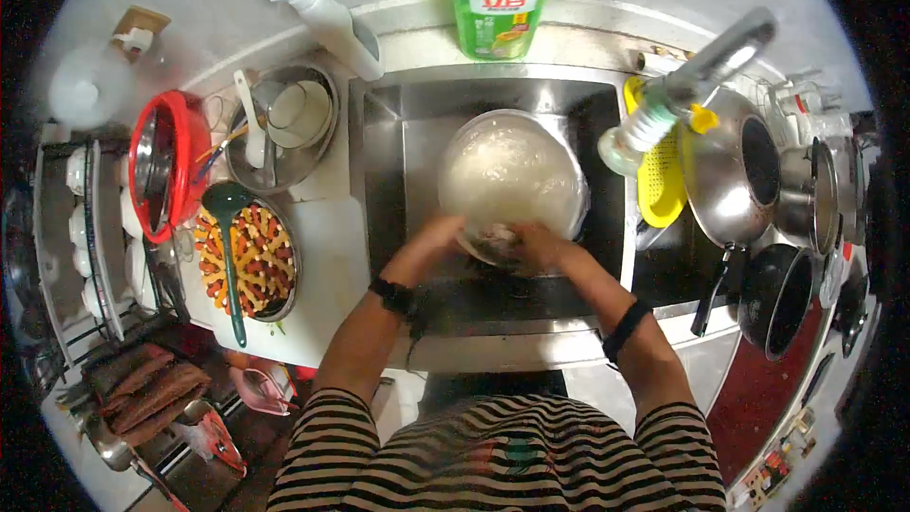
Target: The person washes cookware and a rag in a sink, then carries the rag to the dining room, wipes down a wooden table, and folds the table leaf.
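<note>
A round metal basin (512, 171) with cloudy, bubbly water stands in the steel sink (384, 133). My left hand (439, 239) is at the basin's lower left rim, its fingers blurred. At the lower right rim is my right hand (538, 246), fingers bent inward and smeared by motion. Between the two hands, at the near edge of the basin, lies something small and pinkish that I cannot make out. Whether either hand grips the basin or that thing is unclear.
Behind the sink stands a green detergent bottle (500, 5); a faucet (701, 62) reaches in from the right. A yellow strainer (661, 171) and a wok (730, 166) are at right. Left are a spray bottle (327, 24), a red basin (199, 147) and a food plate (270, 261) under a green ladle (228, 246).
</note>
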`<state>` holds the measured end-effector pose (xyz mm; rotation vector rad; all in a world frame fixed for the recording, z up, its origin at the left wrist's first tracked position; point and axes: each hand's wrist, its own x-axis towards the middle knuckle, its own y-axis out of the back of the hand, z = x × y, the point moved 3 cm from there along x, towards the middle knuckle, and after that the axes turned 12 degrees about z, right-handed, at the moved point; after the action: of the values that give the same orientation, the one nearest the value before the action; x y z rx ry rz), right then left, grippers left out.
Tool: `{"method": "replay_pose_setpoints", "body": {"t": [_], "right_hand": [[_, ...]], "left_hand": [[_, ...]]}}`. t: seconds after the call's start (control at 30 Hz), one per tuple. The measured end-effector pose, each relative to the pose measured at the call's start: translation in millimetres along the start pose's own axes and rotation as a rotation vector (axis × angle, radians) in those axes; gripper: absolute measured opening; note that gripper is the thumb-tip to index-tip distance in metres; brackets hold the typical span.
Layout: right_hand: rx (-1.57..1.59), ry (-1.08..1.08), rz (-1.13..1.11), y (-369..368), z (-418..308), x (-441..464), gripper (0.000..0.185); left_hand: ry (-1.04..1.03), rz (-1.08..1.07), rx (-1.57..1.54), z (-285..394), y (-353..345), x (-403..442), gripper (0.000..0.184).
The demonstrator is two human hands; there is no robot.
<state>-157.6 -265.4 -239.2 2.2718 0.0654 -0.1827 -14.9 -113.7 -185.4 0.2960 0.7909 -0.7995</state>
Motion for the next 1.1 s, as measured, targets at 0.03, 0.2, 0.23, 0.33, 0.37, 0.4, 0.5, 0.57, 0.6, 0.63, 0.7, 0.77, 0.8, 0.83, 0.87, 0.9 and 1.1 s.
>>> {"method": "replay_pose_setpoints", "body": {"t": [0.03,0.2,0.23,0.33,0.37,0.4,0.5,0.57,0.6,0.63,0.7,0.77,0.8,0.83,0.87,0.9,1.1], "right_hand": [[0.085,-0.11,0.023,21.5,-15.6,-3.0,0.039],[0.032,-0.202,0.115,58.8,-44.3,-36.2,0.035],[0.011,-0.148,0.144,55.1,-42.3,-44.6,0.033],[0.175,-0.046,0.093,-38.2,16.4,-41.5,0.026],[0.353,-0.126,-0.004,-82.9,39.8,-34.1,0.024],[0.353,-0.149,-0.064,-93.7,40.5,-33.7,0.023],[-0.011,-0.104,-0.156,-75.6,7.4,-40.3,0.022],[0.111,0.089,-0.135,-30.2,-23.4,-53.3,0.022],[0.17,0.186,-0.127,-3.2,-39.2,-60.2,0.022],[0.229,0.283,-0.12,21.8,-53.4,-66.1,0.022],[0.277,0.384,-0.191,40.6,-62.8,-70.6,0.024],[0.2,0.379,-0.302,20.6,-54.3,-63.3,0.026],[0.116,0.327,-0.371,-7.0,-42.6,-53.5,0.028],[0.029,0.272,-0.435,-10.5,-45.4,-44.3,0.029],[-0.045,0.226,-0.486,-12.2,-46.4,-37.7,0.03],[0.026,0.154,-0.416,-3.0,-37.3,-35.2,0.033],[0.092,-0.44,0.058,52.1,-14.2,8.4,0.074]], "left_hand": [[0.038,0.06,0.158,-13.5,6.2,10.5,0.048],[-0.196,0.517,0.557,27.9,18.6,-31.9,0.076],[-0.303,0.538,0.624,45.4,17.9,-48.8,0.079],[-0.543,0.679,0.813,63.1,25.6,-61.0,0.081],[-0.57,0.67,0.796,77.1,21.2,-74.0,0.079],[-0.582,0.691,0.828,87.6,20.0,-85.8,0.08],[-0.687,0.757,0.876,115.9,7.5,-124.4,0.085],[-0.801,0.778,0.877,128.2,1.8,-146.6,0.086],[-0.858,0.79,0.875,133.9,-0.7,-157.1,0.087],[-0.915,0.78,0.829,141.6,-4.7,-168.0,0.085],[-0.985,0.844,0.924,147.1,-2.7,-177.0,0.083],[-1.093,0.9,0.996,156.8,-4.9,-186.0,0.083],[-1.136,0.906,0.996,157.7,-3.8,-186.5,0.083],[-1.18,0.91,0.997,158.9,-2.1,-186.3,0.083],[-1.222,0.914,0.998,159.5,-0.4,-186.0,0.083],[-1.189,0.917,0.992,159.8,1.5,-184.6,0.083],[-1.051,0.966,0.87,140.5,25.0,-164.0,0.083]]}}
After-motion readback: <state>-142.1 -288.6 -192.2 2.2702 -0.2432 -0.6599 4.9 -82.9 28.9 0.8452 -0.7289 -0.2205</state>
